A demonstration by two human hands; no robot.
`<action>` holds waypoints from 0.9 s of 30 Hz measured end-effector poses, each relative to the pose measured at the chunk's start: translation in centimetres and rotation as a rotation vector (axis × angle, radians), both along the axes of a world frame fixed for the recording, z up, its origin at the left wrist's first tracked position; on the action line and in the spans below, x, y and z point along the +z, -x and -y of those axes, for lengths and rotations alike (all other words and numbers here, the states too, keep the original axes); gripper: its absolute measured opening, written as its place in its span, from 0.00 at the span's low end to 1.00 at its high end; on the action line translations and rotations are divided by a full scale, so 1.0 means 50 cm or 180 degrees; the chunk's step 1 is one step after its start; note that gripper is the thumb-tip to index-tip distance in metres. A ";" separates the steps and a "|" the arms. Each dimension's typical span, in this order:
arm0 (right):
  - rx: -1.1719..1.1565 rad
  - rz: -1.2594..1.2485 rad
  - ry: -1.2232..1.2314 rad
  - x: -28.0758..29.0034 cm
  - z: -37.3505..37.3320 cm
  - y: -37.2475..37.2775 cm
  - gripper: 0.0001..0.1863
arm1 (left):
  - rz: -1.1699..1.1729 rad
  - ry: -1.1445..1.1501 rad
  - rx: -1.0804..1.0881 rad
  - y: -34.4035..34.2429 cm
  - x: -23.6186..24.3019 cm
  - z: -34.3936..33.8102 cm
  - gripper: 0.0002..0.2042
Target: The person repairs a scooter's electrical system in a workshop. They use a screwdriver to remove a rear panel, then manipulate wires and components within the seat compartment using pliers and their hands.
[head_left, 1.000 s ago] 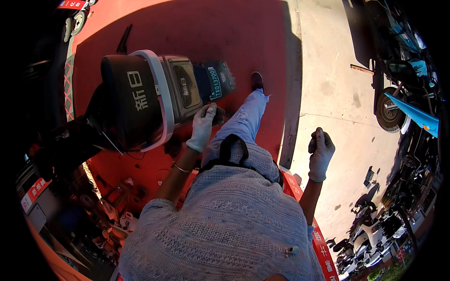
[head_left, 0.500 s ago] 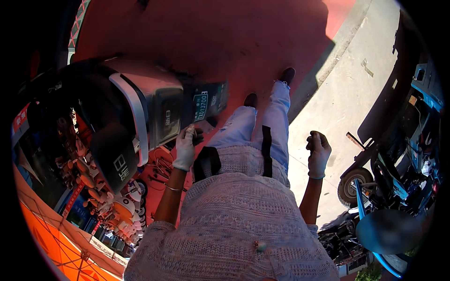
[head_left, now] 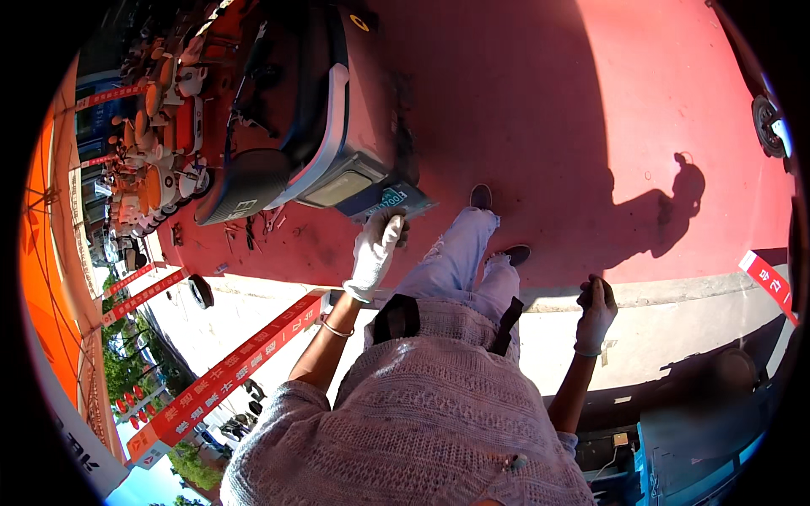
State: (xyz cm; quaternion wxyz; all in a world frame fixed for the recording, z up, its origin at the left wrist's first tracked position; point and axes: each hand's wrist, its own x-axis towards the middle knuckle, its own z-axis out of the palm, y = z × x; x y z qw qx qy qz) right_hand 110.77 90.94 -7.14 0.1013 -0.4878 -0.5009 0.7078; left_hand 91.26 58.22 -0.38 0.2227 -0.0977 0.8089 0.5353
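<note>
My left hand [head_left: 377,255], in a white glove with dark finger parts, is raised in front of me with its fingers curled closed. What it holds, if anything, is hidden. In the picture it overlaps the lower edge of a green number plate [head_left: 391,199] on the rear of a three-wheeler or small vehicle [head_left: 364,110]; whether they touch, I cannot tell. My right hand [head_left: 597,314], gloved alike, hangs at my right side over pale pavement. Its fingers are also curled closed, and their inner side is hidden.
Tools [head_left: 251,232] lie on the red ground beside the vehicle. Parked scooters [head_left: 160,181] stand in a row at the far left. A red barrier tape [head_left: 228,379] crosses behind my left arm. At the lower right is a blue vehicle [head_left: 683,447]; a wheel [head_left: 766,126] shows at the right.
My body has turned to the right, so the surroundings have swung round in view. The rear vehicle now lies further ahead, the barrier tape has come into view, and both hands remain closed.
</note>
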 end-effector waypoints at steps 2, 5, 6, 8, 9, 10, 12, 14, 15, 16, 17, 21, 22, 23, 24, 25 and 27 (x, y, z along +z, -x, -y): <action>0.0572 -0.0079 -0.0106 0.025 -0.029 0.128 0.11 | -0.0373 -0.0569 0.0737 0.082 0.040 -0.016 0.13; 0.1326 -0.0360 -0.0321 0.046 -0.041 0.328 0.11 | -0.0799 -0.1105 0.1326 0.216 0.078 -0.025 0.12; 0.1554 -0.0482 -0.0433 0.070 -0.029 0.395 0.09 | -0.0989 -0.1117 0.1434 0.248 0.085 -0.028 0.12; 0.2001 -0.0645 -0.0590 0.106 0.001 0.536 0.09 | -0.0800 -0.1192 0.1737 0.294 0.086 -0.042 0.12; 0.2215 -0.0766 -0.0636 0.127 0.030 0.608 0.08 | -0.0594 -0.1276 0.1867 0.301 0.082 -0.041 0.12; 0.2503 -0.0825 -0.0661 0.137 0.064 0.676 0.08 | -0.0393 -0.1429 0.1789 0.299 0.066 -0.039 0.12; 0.3122 -0.1113 -0.0792 0.155 0.142 0.833 0.08 | -0.0127 -0.1562 0.1598 0.290 0.048 -0.042 0.12; 0.3775 -0.1575 -0.1412 0.165 0.246 0.974 0.08 | 0.0004 -0.1628 0.1698 0.265 0.043 -0.055 0.12; 0.4095 -0.1894 -0.1943 0.182 0.309 1.041 0.09 | -0.0006 -0.1717 0.1915 0.253 0.046 -0.064 0.12; 0.4228 -0.2324 -0.2626 0.215 0.384 1.109 0.10 | 0.0084 -0.1907 0.2163 0.252 0.059 -0.066 0.12; 0.4462 -0.2606 -0.2675 0.213 0.448 1.168 0.11 | 0.0014 -0.1969 0.2444 0.238 0.049 -0.074 0.11; 0.4846 -0.3622 -0.4920 0.159 0.686 1.383 0.17 | 0.0024 -0.1291 0.3334 0.222 0.051 -0.117 0.10; 0.4949 -0.3732 -0.5282 0.132 0.734 1.420 0.17 | 0.0043 -0.1221 0.3619 0.208 0.032 -0.137 0.10; 0.5035 -0.3857 -0.5650 0.109 0.774 1.451 0.17 | 0.0069 -0.1154 0.3910 0.194 0.019 -0.157 0.11; 0.5182 -0.3881 -0.6008 0.089 0.801 1.473 0.18 | 0.0088 -0.1306 0.4236 0.185 0.015 -0.180 0.11; 0.5540 -0.3584 -0.6326 0.066 0.829 1.491 0.19 | 0.0132 -0.1134 0.4561 0.186 0.033 -0.202 0.11; 0.5415 -0.3611 -0.6712 0.058 0.855 1.476 0.19 | 0.0061 -0.1338 0.5079 0.159 0.007 -0.259 0.11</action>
